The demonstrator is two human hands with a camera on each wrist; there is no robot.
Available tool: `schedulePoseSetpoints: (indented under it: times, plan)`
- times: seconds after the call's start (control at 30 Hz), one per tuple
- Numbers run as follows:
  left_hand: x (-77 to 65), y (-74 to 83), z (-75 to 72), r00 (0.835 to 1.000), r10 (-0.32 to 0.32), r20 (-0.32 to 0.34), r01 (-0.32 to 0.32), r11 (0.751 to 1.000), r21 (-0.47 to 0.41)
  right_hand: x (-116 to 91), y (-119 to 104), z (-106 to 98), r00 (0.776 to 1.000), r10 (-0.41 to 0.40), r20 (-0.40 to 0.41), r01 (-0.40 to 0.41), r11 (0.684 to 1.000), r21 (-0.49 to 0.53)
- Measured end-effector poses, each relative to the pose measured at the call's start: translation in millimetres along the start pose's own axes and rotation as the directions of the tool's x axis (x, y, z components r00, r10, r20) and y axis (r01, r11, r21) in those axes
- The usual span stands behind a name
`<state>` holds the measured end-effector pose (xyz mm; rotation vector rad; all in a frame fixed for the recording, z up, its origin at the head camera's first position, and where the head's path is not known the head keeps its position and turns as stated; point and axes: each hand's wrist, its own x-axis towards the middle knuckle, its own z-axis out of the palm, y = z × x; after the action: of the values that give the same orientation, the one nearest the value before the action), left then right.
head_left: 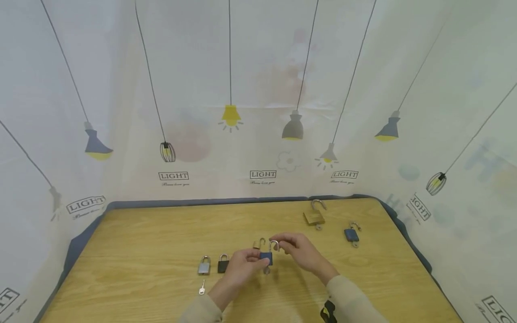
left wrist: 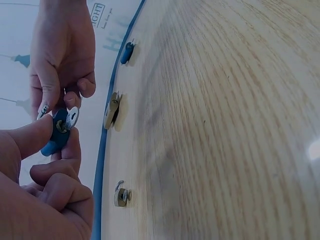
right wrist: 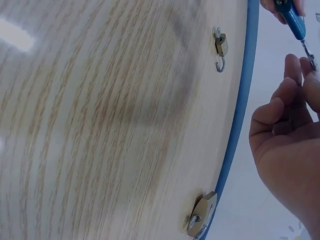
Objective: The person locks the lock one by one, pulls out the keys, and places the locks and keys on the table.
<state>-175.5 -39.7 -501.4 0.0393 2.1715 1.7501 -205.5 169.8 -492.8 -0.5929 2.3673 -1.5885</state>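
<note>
A padlock [head_left: 267,256] is being gripped by left fingers [head_left: 253,253] and right fingers [head_left: 285,237]; leftward, a key [head_left: 202,287] is being shown in head view only.

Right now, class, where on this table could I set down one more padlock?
Bare table lies left of the silver padlock and key, and between the right sleeve and the table's right edge. The middle is crowded: the left hand and right hand hold a blue padlock near the black padlock and small brass padlock.
</note>
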Motion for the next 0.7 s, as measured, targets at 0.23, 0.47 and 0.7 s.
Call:
schedulePoseSetpoints:
  times: [0.23,0.47,0.7]
  plan:
    - [-2.3,3.4,1.1,1.0,-0.009,0.005,0.009,1.0,-0.002,-1.5,3.5,-0.1,1.0,0.02,0.009,-0.02,1.0,0.021]
    - [-2.6,4.7,1.9,1.0,-0.007,0.016,0.007,1.0,-0.012,-1.2,8.5,-1.1,0.999,0.027,0.032,-0.029,0.997,0.072]
    - [-2.6,2.0,3.4,1.0,0.01,0.019,-0.009,1.0,-0.013,2.1,6.4,2.4,0.997,0.074,0.031,-0.078,0.988,0.136]
